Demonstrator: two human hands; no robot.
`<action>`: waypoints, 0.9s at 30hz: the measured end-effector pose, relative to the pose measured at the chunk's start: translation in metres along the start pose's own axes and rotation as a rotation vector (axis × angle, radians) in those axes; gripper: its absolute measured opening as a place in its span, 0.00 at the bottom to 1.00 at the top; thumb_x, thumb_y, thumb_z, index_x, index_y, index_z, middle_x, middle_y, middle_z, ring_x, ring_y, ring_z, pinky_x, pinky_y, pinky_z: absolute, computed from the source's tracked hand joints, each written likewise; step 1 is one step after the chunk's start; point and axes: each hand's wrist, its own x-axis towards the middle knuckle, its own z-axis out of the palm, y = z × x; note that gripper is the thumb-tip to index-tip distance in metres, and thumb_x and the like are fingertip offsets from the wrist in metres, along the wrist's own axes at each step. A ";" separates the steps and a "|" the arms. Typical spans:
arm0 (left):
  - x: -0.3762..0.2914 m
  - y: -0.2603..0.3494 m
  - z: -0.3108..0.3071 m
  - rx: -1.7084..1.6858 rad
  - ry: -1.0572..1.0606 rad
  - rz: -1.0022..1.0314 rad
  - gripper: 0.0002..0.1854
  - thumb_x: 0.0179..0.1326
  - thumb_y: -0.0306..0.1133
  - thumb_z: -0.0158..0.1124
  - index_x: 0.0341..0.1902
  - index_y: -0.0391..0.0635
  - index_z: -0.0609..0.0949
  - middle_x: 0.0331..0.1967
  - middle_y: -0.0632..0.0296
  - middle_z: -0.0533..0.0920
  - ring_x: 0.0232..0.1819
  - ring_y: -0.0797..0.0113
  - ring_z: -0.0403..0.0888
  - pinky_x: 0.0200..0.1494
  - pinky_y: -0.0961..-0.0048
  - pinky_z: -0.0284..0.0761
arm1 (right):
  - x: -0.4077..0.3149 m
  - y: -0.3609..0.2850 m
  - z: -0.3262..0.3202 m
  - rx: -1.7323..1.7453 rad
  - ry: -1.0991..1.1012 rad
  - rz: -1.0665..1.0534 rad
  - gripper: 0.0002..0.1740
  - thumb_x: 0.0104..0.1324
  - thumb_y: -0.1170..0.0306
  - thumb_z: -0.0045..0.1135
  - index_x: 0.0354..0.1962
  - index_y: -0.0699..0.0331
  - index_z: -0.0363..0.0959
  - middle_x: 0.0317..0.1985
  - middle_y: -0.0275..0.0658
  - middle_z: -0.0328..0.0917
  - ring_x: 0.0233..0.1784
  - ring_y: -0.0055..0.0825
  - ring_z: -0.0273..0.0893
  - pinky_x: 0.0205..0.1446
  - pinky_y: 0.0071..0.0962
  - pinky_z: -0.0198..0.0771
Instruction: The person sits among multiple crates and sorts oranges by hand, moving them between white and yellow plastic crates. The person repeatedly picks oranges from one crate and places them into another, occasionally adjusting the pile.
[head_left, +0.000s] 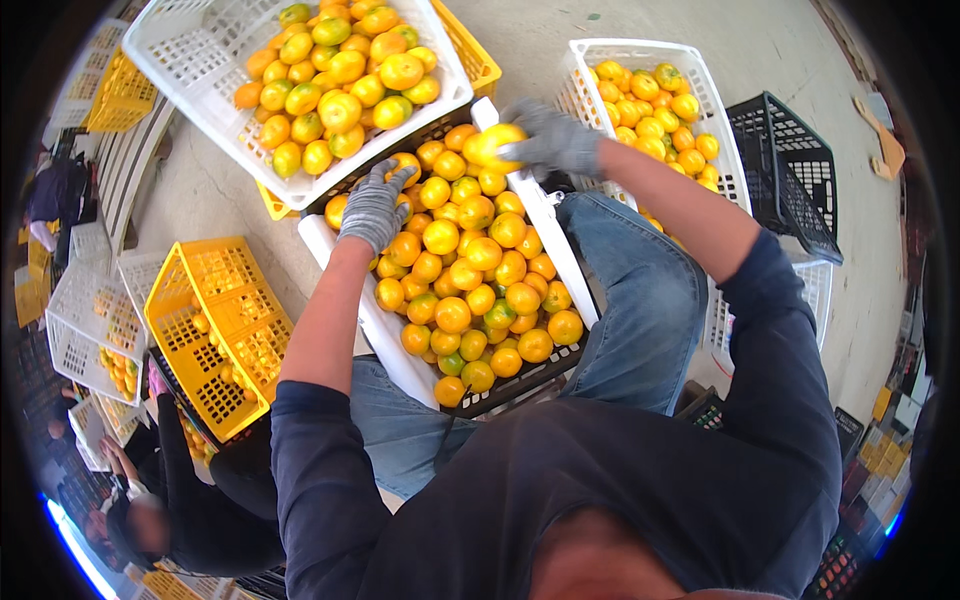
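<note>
A black plastic crate (538, 373) full of orange and greenish citrus fruit stands between my knees, with white strips along its two long sides. My left hand (375, 206), in a grey knit glove, lies at the crate's far left corner with its fingers over a citrus fruit (405, 169). At the far right corner my right hand (551, 139), gloved alike and slightly blurred, holds a yellow-orange citrus fruit (501, 147) above the others; a second fruit beside it overlaps it in view. Which of the two my fingers touch besides is unclear.
A tilted white crate (202, 97) of citrus rests over a yellow crate (472, 45) beyond. Another white crate (709, 82) of citrus and a black crate (787, 187) are at right. Left are a tipped yellow crate (217, 337) and a person in dark clothes (217, 517).
</note>
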 end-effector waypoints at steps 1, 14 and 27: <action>-0.001 0.001 -0.002 -0.009 -0.010 -0.006 0.34 0.64 0.35 0.69 0.75 0.61 0.72 0.77 0.56 0.65 0.72 0.47 0.71 0.74 0.55 0.69 | 0.020 -0.004 0.026 0.042 0.031 0.059 0.39 0.65 0.59 0.74 0.63 0.68 0.61 0.45 0.49 0.83 0.32 0.31 0.86 0.33 0.30 0.84; -0.004 -0.009 -0.003 -0.061 0.030 0.048 0.32 0.65 0.33 0.67 0.74 0.61 0.73 0.77 0.57 0.66 0.72 0.47 0.71 0.75 0.54 0.68 | 0.134 0.049 0.099 -0.455 0.208 0.107 0.37 0.77 0.48 0.54 0.69 0.67 0.63 0.58 0.52 0.74 0.36 0.38 0.86 0.30 0.35 0.82; -0.002 -0.011 0.000 -0.042 0.037 0.061 0.31 0.65 0.34 0.67 0.73 0.61 0.74 0.77 0.57 0.66 0.72 0.49 0.71 0.74 0.55 0.70 | 0.129 0.031 0.104 -0.129 0.302 0.174 0.39 0.74 0.50 0.62 0.74 0.58 0.60 0.62 0.53 0.77 0.38 0.41 0.87 0.28 0.36 0.81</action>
